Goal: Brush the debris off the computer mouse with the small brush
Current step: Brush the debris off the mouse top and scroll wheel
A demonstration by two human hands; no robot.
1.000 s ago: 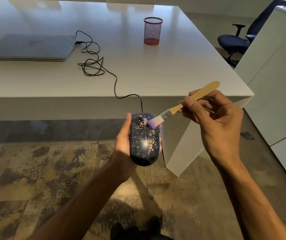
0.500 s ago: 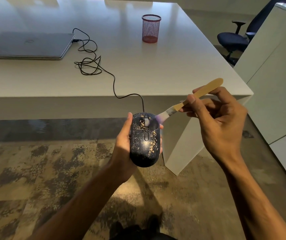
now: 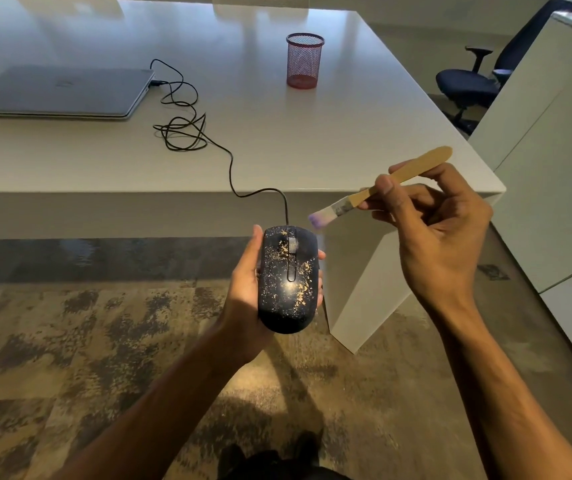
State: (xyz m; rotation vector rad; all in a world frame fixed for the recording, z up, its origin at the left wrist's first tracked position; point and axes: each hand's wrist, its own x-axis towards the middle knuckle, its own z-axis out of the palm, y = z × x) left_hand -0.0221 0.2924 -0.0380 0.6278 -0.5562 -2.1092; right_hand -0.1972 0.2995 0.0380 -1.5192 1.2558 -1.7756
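A black wired computer mouse, speckled with pale debris, rests in my left hand, which grips it from below over the floor in front of the table. My right hand pinches a small brush by its wooden handle. The brush's purple-tipped bristles hover just above and to the right of the mouse's front edge, not touching it. The mouse's black cable runs up over the table edge to a coil on the tabletop.
The white table carries a closed grey laptop at the left and a red mesh pen cup at the back. A dark office chair and white cabinets stand to the right. Patterned carpet lies below.
The brush has swept from the mouse's top near the scroll wheel up and to the right, lifting off it. The mouse stays held in my left hand.
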